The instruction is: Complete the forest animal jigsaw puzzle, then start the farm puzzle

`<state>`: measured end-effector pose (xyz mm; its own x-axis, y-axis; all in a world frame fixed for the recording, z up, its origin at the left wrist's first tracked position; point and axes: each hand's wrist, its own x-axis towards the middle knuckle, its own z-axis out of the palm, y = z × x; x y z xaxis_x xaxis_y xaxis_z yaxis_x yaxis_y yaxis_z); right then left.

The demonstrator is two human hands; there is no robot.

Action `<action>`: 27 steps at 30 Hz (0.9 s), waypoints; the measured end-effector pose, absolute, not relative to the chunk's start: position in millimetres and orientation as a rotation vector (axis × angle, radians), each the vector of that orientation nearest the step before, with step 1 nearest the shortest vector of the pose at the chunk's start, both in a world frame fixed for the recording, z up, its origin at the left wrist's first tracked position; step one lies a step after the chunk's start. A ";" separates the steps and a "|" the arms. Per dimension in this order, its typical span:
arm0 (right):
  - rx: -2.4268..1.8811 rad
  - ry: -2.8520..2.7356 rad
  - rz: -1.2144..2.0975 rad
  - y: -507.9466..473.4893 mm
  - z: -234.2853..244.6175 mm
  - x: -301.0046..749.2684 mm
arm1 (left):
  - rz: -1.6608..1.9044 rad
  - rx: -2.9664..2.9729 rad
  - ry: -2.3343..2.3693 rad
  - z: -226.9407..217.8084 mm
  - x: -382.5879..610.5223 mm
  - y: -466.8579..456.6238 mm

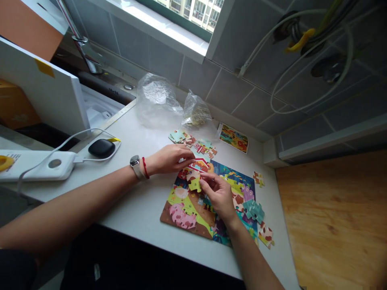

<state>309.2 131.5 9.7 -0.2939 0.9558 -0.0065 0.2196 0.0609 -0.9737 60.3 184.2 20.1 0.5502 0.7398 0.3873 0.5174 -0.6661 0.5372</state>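
A partly covered picture puzzle lies on a colourful board [208, 233], with a pink pig section [182, 215] at its near left. My left hand [177, 158] reaches in over the board's far left corner, thumb and fingertips drawn together at the edge of a red-framed barn piece [200, 164]. Between thumb and fingers, my right hand [220, 195] pinches a yellow-green puzzle piece [195, 185] just above the board. Loose pieces [205, 148] lie beyond the board. Teal pieces [254, 210] and a brown-spotted piece [266, 234] rest at its right edge.
Two clear plastic bags [159, 100] stand by the tiled wall, near a small picture card [233, 138]. On the left are a white power strip [39, 165], its cable and a black rounded case [102, 148]. A wooden surface [329, 217] borders the counter's right edge.
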 end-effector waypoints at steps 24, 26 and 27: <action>-1.311 -1.345 1.340 140.8 24.9 336.6 | 0.839 2.424 0.941 16.5 68.7 175.2; -1.383 -1.318 1.245 143.1 25.3 340.5 | 0.835 2.428 0.935 17.2 69.5 175.8; -1.436 -1.313 1.179 144.5 25.4 343.2 | 0.833 2.431 0.933 17.4 69.8 176.3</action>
